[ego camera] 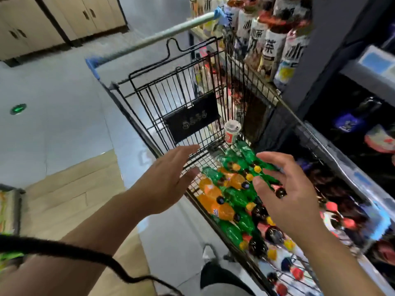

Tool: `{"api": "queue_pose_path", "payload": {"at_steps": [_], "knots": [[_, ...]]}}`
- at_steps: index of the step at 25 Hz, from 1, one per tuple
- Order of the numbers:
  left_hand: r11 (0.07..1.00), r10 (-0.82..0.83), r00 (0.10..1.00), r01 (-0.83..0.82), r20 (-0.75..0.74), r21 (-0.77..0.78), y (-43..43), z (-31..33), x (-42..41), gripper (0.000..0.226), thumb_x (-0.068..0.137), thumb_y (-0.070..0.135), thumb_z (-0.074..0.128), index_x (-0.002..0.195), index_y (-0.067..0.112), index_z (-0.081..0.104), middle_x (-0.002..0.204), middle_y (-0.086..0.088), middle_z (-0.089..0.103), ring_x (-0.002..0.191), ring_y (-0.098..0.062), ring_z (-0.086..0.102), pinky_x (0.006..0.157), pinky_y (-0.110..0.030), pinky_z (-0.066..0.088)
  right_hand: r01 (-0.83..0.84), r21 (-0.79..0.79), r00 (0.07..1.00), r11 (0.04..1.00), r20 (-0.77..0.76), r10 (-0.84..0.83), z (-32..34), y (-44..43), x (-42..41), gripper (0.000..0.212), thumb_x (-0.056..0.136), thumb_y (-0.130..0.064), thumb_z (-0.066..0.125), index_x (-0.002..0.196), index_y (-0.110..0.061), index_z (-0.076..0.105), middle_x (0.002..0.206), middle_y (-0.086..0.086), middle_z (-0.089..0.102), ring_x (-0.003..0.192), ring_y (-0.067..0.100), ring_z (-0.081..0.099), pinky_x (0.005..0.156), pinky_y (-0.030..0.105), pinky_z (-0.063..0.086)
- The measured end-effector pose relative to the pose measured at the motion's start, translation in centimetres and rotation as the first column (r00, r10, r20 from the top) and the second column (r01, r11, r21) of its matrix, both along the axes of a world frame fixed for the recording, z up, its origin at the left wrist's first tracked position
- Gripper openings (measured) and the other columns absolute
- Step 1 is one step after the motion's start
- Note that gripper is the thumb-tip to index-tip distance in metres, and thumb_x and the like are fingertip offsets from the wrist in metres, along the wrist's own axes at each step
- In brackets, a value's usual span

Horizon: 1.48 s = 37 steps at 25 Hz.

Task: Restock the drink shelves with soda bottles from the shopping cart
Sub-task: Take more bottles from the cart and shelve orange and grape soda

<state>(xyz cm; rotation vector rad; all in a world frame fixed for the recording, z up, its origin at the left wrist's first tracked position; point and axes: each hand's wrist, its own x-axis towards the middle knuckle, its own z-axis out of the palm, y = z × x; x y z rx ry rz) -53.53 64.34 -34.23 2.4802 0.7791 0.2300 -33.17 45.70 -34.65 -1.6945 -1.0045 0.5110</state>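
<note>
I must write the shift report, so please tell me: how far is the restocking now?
Done: cannot tell; the shelves hold drinks, but not clearly from this cart. In hand: nothing; left hand and right hand hover open over the bottles. Left: seemingly nearly all; the cart holds many green, orange and dark bottles.
</note>
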Motion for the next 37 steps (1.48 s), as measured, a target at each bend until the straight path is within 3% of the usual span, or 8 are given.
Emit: {"api": "queue_pose_path", "payload": {"at_steps": [10, 14, 18, 22, 27, 32, 35, 37], "knots": [[0.887, -0.453, 0.887, 0.438, -0.086, -0.148, 13.7, -7.8, 10.6, 0.059, 0.101, 0.051, 0.041, 0.149, 0.016, 0.038, 0.150, -0.003, 0.048, 0.137, -0.020, 0.046, 0.112, -0.035, 0.038, 0.360, -0.194, 0.925, 0.913, -0.051, -0.375, -6.5, 5.6, -0.9, 0.031, 0.092, -0.037, 0.069, 0.120, -0.048, 0.059, 0.129, -0.031, 0.056, 0.117, -0.006, 0.058, 0.091, 0.009, 0.049], [0.756, -0.652, 0.740, 0.615, -0.167, -0.225, 15.1, -11.2, 13.9, 0.065, 0.097, 0.054, 0.045, 0.153, 0.029, 0.024, 0.155, 0.002, 0.043, 0.143, -0.017, 0.039, 0.116, -0.041, 0.035, 0.600, -0.255, 0.771, 0.758, -0.069, -0.633, -9.3, 6.2, -2.6, 0.033, 0.092, -0.026, 0.072, 0.120, -0.039, 0.061, 0.123, -0.029, 0.061, 0.115, 0.001, 0.062, 0.094, 0.028, 0.056], [0.617, -0.787, 0.570, 0.726, -0.238, -0.304, 14.2, -15.7, 16.3, 0.068, 0.098, 0.043, 0.055, 0.155, 0.027, 0.022, 0.152, -0.001, 0.046, 0.138, -0.019, 0.044, 0.113, -0.037, 0.036, 0.808, -0.249, 0.546, 0.534, -0.023, -0.837, -11.4, 5.8, -4.2, 0.029, 0.093, -0.016, 0.072, 0.115, -0.033, 0.063, 0.112, -0.025, 0.066, 0.106, 0.000, 0.065, 0.090, 0.018, 0.054], [0.547, -0.834, 0.478, 0.781, -0.274, -0.301, 11.8, -19.8, 19.3, 0.059, 0.098, 0.032, 0.061, 0.151, 0.019, 0.040, 0.148, -0.006, 0.051, 0.134, -0.025, 0.049, 0.108, -0.038, 0.043, 0.809, -0.303, 0.504, 0.503, -0.081, -0.860, -12.7, 5.2, -6.0, 0.033, 0.092, -0.016, 0.074, 0.121, -0.025, 0.061, 0.115, -0.014, 0.065, 0.113, -0.002, 0.060, 0.090, 0.012, 0.050], [0.613, -0.782, 0.590, 0.673, -0.199, -0.413, 8.0, -23.3, 22.7, 0.060, 0.090, 0.032, 0.074, 0.145, 0.026, 0.050, 0.139, 0.001, 0.061, 0.122, -0.017, 0.061, 0.101, -0.032, 0.051, 0.807, -0.356, 0.422, 0.472, -0.213, -0.881, -14.9, 4.1, -5.8, 0.051, 0.084, -0.011, 0.082, 0.129, -0.018, 0.060, 0.114, -0.004, 0.068, 0.109, 0.004, 0.064, 0.086, 0.015, 0.052], [0.462, -0.805, 0.318, 0.865, -0.502, -0.194, 4.8, -26.4, 25.6, 0.058, 0.091, 0.040, 0.070, 0.143, 0.024, 0.050, 0.144, -0.006, 0.052, 0.131, -0.029, 0.052, 0.101, -0.044, 0.050, 0.709, -0.436, 0.453, 0.555, -0.321, -0.832, -17.1, 4.1, -4.9, 0.050, 0.085, -0.015, 0.082, 0.127, -0.027, 0.059, 0.112, -0.011, 0.068, 0.106, 0.005, 0.066, 0.081, 0.014, 0.054], [0.436, -0.776, 0.295, 0.890, -0.557, -0.136, 3.7, -26.9, 26.1, 0.030, 0.094, 0.039, 0.066, 0.114, 0.017, 0.062, 0.118, -0.009, 0.056, 0.114, -0.032, 0.056, 0.088, -0.046, 0.053, 0.701, -0.466, 0.468, 0.539, -0.270, -0.842, -17.8, 3.7, -4.9, 0.048, 0.086, -0.019, 0.081, 0.129, -0.024, 0.060, 0.113, -0.010, 0.069, 0.105, -0.001, 0.066, 0.081, 0.010, 0.052], [0.444, -0.777, 0.300, 0.885, -0.553, -0.142, 4.0, -26.8, 26.1, 0.028, 0.097, 0.037, 0.062, 0.117, 0.018, 0.060, 0.116, -0.012, 0.057, 0.109, -0.033, 0.057, 0.085, -0.044, 0.053, 0.685, -0.496, 0.480, 0.534, -0.245, -0.842, -18.3, 3.6, -4.7, 0.044, 0.087, -0.021, 0.080, 0.125, -0.028, 0.060, 0.112, -0.012, 0.068, 0.103, -0.008, 0.064, 0.078, 0.005, 0.049]]}}
